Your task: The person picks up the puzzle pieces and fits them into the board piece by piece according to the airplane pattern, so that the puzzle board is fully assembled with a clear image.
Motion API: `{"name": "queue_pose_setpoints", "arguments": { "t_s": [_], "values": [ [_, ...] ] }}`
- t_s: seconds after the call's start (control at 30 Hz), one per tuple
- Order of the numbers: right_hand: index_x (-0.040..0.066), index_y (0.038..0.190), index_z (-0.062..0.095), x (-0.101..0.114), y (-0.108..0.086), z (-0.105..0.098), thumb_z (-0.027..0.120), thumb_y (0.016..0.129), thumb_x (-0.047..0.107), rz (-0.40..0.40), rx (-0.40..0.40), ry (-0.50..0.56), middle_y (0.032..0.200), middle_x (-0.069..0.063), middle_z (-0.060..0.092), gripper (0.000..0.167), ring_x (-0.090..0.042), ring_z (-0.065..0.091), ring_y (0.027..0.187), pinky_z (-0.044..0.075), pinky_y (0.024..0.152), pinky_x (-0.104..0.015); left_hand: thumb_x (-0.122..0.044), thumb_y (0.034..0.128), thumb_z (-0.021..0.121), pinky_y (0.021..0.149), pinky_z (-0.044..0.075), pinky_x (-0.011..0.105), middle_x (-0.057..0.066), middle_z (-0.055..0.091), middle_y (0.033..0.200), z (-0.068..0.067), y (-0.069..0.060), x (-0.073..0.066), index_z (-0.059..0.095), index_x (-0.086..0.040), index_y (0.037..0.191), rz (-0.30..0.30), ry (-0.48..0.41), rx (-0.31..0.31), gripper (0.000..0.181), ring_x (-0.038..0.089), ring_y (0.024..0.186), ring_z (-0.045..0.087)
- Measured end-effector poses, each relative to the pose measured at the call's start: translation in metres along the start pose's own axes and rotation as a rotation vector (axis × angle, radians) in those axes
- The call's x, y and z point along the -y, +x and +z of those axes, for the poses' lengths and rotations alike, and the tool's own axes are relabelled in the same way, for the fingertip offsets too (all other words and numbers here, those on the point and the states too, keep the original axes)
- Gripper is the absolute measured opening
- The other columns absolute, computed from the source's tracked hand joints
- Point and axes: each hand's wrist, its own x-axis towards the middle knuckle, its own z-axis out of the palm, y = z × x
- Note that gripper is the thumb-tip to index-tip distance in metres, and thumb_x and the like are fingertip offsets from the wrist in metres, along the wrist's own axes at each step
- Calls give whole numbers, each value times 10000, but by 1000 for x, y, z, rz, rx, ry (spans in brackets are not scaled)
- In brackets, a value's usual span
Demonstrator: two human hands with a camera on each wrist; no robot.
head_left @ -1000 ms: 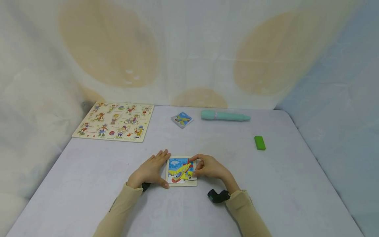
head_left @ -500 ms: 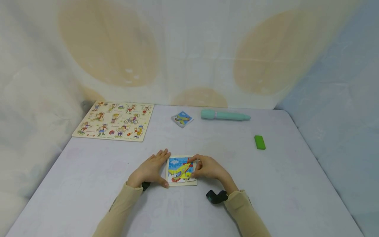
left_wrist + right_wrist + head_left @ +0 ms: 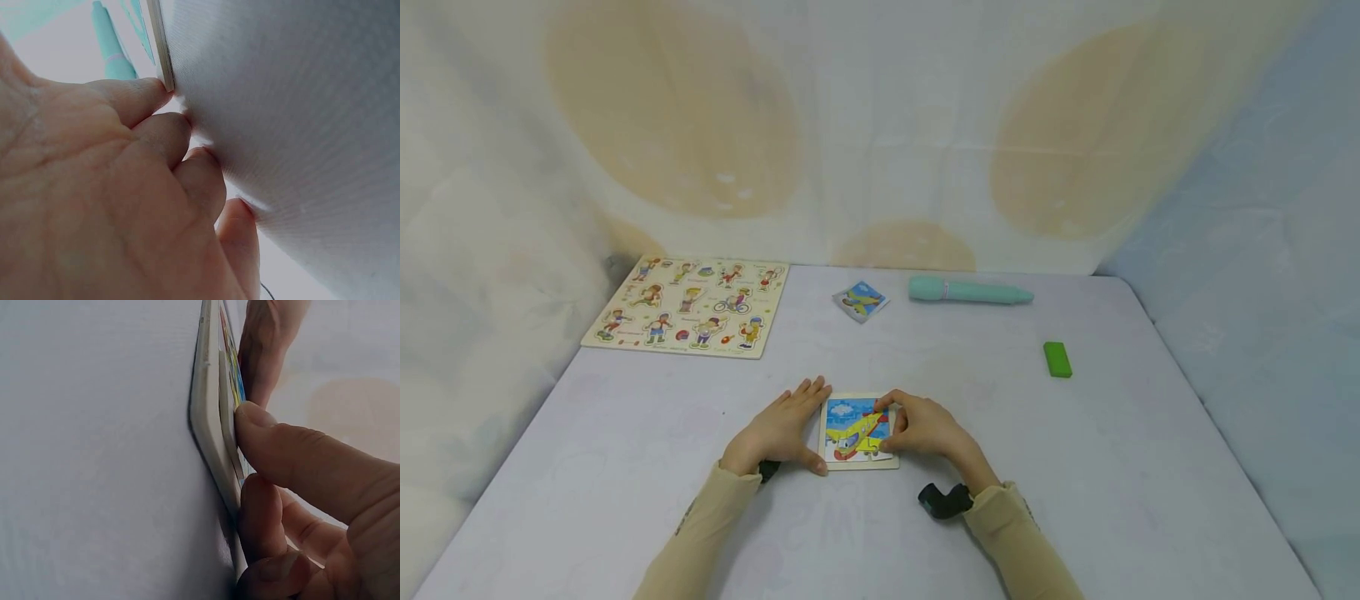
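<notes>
A small jigsaw puzzle with a yellow airplane on blue sky lies in a pale wooden tray (image 3: pixel 861 466) at the front middle of the table. My left hand (image 3: pixel 778 429) rests at the tray's left side, fingers spread, thumb by its lower left corner and index finger by the upper one. At the right side, my right hand (image 3: pixel 928 425) pinches a puzzle piece (image 3: pixel 226 400) between thumb and index finger. In the right wrist view, that piece sits slightly raised above the tray's rim, under the thumb. The other right fingers are curled beside the tray.
At the back left lies a larger peg board (image 3: pixel 688 308) with cartoon children. A small airplane picture card (image 3: pixel 861 302), a mint-green pen-shaped object (image 3: pixel 970 291) and a green block (image 3: pixel 1057 360) lie farther back. Hanging cloth (image 3: pixel 895 133) closes the table's back and sides.
My right hand has shifted slightly left, and the piece under it has moved in closer to the other pieces, lining up with the airplane picture. My left hand has stayed put.
</notes>
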Motion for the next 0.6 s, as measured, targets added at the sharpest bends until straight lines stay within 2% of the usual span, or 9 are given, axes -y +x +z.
{"name": "queue_pose_setpoints", "arguments": {
  "t_s": [0.3, 0.47, 0.6],
  "values": [
    [164, 1180, 583, 6, -2, 6, 816, 742, 197, 30, -38, -91, 653, 39, 547, 497, -104, 470, 546, 320, 492, -217, -391, 609, 903, 1224, 131, 544, 164, 163, 1620, -1, -1, -2, 248, -27, 1527, 3, 4, 1, 1185, 354, 1509, 119],
    [152, 1184, 581, 7, -3, 5, 812, 749, 189, 17, -34, -79, 650, 32, 544, 494, -108, 467, 542, 320, 493, -221, -392, 611, 901, 1223, 133, 548, 166, 164, 1619, -2, -2, -2, 248, -25, 1527, 4, 6, -3, 1183, 357, 1507, 123],
    [139, 1205, 581, 1, -2, 1, 779, 792, 216, -20, 19, -36, 684, 25, 564, 464, -104, 480, 578, 356, 523, -215, -389, 609, 902, 1223, 131, 547, 166, 162, 1619, -2, -3, -2, 252, -26, 1526, 3, -6, -1, 1181, 361, 1506, 120]
  ]
}}
